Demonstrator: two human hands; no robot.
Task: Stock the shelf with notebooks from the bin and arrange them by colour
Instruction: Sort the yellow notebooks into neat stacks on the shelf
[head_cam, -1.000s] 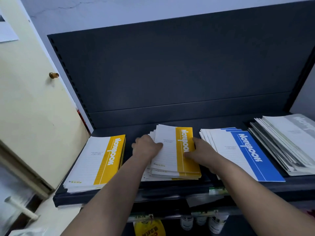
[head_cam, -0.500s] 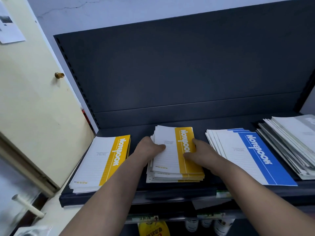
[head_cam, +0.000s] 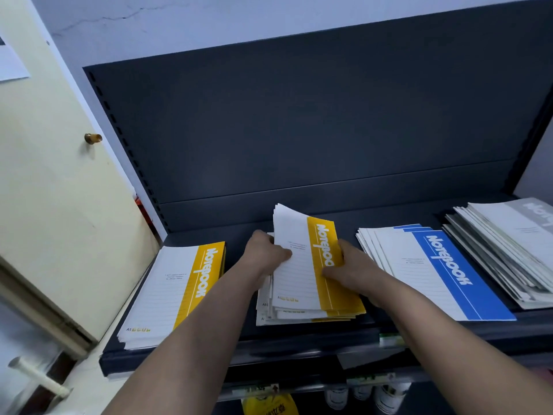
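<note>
The left hand's [head_cam: 264,256] fingers [head_cam: 282,253] are curled round the 9 o'clock edge of a batch of yellow-banded notebooks [head_cam: 299,274], thumb on the white part of the top cover. The right hand [head_cam: 351,272] grips the opposite edge at 3 o'clock, thumb pressed on the yellow band. Between both hands, the batch has its far end tilted up, and its near end rests on an untidy yellow stack [head_cam: 270,314] in the middle of the shelf [head_cam: 299,335].

At 9 o'clock from the hands, apart from the middle pile, lies a neater stack of yellow notebooks [head_cam: 176,292] near the shelf's left end. At 3 o'clock, just beside the right wrist, sits a fanned stack of blue notebooks [head_cam: 434,274], and at 2 o'clock beyond it a fanned stack of grey notebooks [head_cam: 505,247] reaches the frame edge.

The dark back panel [head_cam: 299,130] rises at 12 o'clock. A cream door [head_cam: 45,190] with a brass knob [head_cam: 92,138] stands at 10 o'clock. Bottles [head_cam: 389,396] show beneath the shelf at 5 o'clock.
</note>
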